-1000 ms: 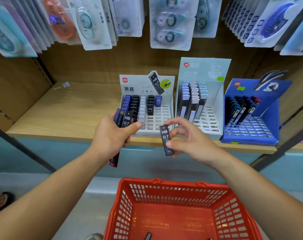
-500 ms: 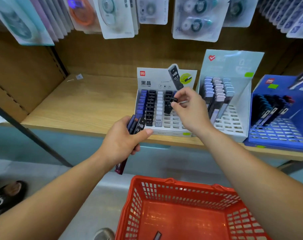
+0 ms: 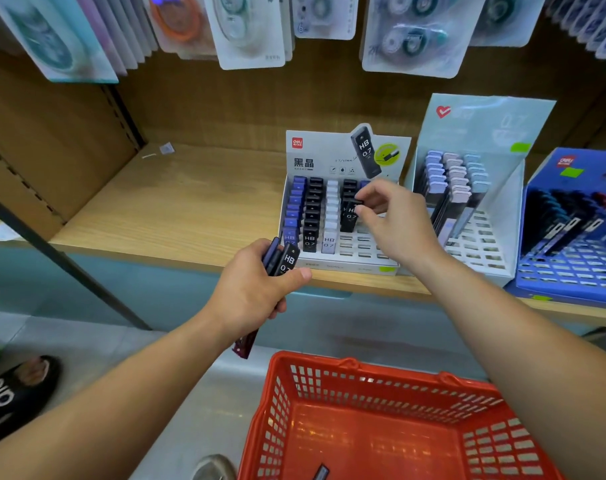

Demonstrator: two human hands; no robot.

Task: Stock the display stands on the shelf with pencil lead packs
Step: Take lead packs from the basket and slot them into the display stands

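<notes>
A white display stand [image 3: 350,263] on the wooden shelf [image 3: 190,209] holds rows of blue, black and white lead packs. My right hand [image 3: 395,223] pinches the top of a black HB 0.7 lead pack [image 3: 349,216] that stands in the fourth row of the stand. My left hand [image 3: 253,292] grips a bundle of lead packs [image 3: 280,259], black and blue, just in front of the stand's lower left corner. One dark pack of the bundle sticks out below the hand.
A pale blue stand [image 3: 502,244] and a dark blue stand [image 3: 571,271] stand further right on the shelf. Carded correction tapes [image 3: 246,29] hang above. A red basket [image 3: 363,403] sits below with one pack [image 3: 320,472] inside. A black shoe [image 3: 14,393] is on the floor at left.
My right hand carried a black pack from in front of the shelf edge up into the white stand and now holds it in a slot. The camera view shifted left.
</notes>
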